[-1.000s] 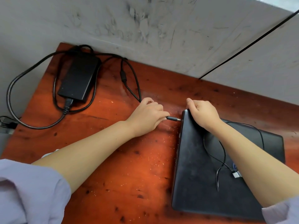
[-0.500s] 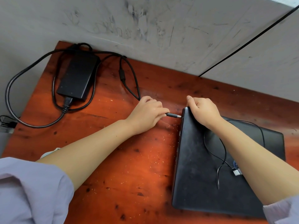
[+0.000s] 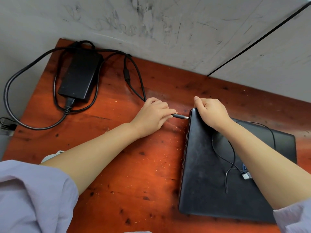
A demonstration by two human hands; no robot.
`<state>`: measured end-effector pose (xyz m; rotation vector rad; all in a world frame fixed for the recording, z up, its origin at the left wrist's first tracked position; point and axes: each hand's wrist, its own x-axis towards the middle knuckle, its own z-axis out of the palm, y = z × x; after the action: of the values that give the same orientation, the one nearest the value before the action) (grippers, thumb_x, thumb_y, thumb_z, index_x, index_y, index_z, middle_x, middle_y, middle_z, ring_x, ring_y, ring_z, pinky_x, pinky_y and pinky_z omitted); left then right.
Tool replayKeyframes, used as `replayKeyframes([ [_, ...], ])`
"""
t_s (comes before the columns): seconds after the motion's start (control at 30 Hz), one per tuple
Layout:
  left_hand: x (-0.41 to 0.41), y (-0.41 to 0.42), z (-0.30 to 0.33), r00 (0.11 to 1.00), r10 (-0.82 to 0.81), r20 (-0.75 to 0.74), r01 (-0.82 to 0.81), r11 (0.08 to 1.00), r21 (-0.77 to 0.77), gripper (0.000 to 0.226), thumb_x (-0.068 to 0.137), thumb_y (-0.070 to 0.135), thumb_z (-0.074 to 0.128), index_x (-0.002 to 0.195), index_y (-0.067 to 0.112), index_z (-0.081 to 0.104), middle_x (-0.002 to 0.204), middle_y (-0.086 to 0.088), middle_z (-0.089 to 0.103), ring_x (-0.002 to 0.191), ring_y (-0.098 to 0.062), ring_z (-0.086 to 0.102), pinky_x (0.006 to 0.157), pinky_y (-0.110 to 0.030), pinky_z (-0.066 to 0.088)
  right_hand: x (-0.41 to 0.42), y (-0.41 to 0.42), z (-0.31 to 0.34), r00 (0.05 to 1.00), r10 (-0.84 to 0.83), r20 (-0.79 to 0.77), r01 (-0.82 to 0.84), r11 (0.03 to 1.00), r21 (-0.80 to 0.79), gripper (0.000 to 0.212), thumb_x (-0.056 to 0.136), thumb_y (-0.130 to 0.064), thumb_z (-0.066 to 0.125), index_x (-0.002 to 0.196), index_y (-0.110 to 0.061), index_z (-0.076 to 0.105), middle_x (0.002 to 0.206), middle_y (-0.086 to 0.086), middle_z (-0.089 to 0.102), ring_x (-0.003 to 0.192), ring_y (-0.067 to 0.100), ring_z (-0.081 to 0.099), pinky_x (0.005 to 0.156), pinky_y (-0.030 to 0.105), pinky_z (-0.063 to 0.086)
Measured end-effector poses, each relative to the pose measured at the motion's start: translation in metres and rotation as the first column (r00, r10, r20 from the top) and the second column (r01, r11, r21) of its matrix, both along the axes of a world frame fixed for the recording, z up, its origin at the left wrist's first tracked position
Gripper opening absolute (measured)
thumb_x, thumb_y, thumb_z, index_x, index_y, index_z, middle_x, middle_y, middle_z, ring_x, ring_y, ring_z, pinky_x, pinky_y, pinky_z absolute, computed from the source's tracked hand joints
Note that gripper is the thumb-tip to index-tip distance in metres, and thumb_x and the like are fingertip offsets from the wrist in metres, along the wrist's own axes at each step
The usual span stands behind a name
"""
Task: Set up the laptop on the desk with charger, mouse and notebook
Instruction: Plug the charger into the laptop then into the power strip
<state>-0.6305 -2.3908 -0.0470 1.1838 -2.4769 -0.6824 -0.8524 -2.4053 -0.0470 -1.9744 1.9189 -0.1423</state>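
A closed black laptop [image 3: 207, 174] lies on the reddish wooden desk [image 3: 127, 174] at the right. My left hand [image 3: 151, 116] pinches the charger plug [image 3: 180, 116], whose metal tip touches the laptop's left edge near its far corner. My right hand [image 3: 212, 113] grips that far left corner of the laptop. The black charger brick [image 3: 79, 76] rests at the desk's far left, its cable [image 3: 134, 81] running to my left hand. A thin mouse cable [image 3: 227, 157] with a USB plug [image 3: 246, 176] lies on the lid. No mouse or notebook shows.
A scuffed grey wall [image 3: 168, 22] runs right behind the desk. The charger's thick mains cable [image 3: 10, 91] loops off the desk's left edge. A small white object [image 3: 50, 156] peeks out beside my left forearm.
My left hand has carried the plug a little to the right, so its tip now meets the laptop's edge. My right hand has stayed on the corner.
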Motion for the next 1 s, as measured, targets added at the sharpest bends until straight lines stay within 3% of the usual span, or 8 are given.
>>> replayKeyframes([
  [0.17,-0.002,0.001,-0.002,0.999,0.037,-0.007,-0.036,0.998,0.046,0.021,0.092,0.015,0.053,0.107,0.011,0.067,0.086,-0.012,0.064,0.088,-0.030,0.055,0.099,-0.041,0.032,0.000,0.001,0.001,1.000,-0.004,0.012,0.004,1.000,-0.004,0.052,0.096,-0.041,0.026,0.053,-0.014,0.037,0.051,0.001,0.047,0.051,0.011,0.042,0.048,0.024,0.027],
  [0.4,-0.001,0.003,-0.001,0.998,0.044,-0.033,-0.041,0.997,0.070,0.021,0.092,0.015,0.053,0.107,0.011,0.067,0.085,-0.012,0.063,0.088,-0.030,0.055,0.099,-0.041,0.031,0.001,0.002,0.002,1.000,0.005,0.026,-0.005,1.000,-0.012,0.056,0.096,-0.041,0.027,0.063,-0.002,0.050,0.059,0.011,0.056,0.063,0.029,0.049,0.054,0.034,0.028],
  [0.6,-0.001,0.003,0.002,0.999,0.025,-0.031,-0.023,0.998,0.055,0.020,0.092,0.015,0.053,0.106,0.011,0.067,0.084,-0.013,0.062,0.086,-0.030,0.055,0.098,-0.041,0.032,0.003,0.003,0.004,1.000,-0.001,0.029,0.001,1.000,-0.003,0.054,0.096,-0.041,0.026,0.057,-0.007,0.042,0.055,0.009,0.052,0.061,0.029,0.048,0.051,0.033,0.029],
  [0.77,-0.002,0.003,0.002,1.000,0.000,-0.016,0.000,0.999,0.036,0.020,0.091,0.014,0.054,0.105,0.010,0.067,0.082,-0.014,0.061,0.084,-0.030,0.056,0.096,-0.043,0.035,0.004,0.003,0.003,1.000,0.004,0.021,-0.004,1.000,0.011,0.057,0.097,-0.041,0.025,0.065,-0.001,0.050,0.063,0.014,0.059,0.065,0.031,0.052,0.056,0.034,0.032],
  [1.0,0.000,0.004,0.002,0.999,0.018,-0.036,-0.017,0.999,0.031,0.020,0.091,0.013,0.054,0.106,0.010,0.067,0.083,-0.012,0.062,0.085,-0.030,0.055,0.098,-0.041,0.033,0.003,0.003,0.011,0.999,-0.006,0.038,0.005,1.000,0.011,0.053,0.097,-0.040,0.026,0.057,-0.007,0.042,0.056,0.008,0.052,0.061,0.029,0.049,0.051,0.031,0.030],
])
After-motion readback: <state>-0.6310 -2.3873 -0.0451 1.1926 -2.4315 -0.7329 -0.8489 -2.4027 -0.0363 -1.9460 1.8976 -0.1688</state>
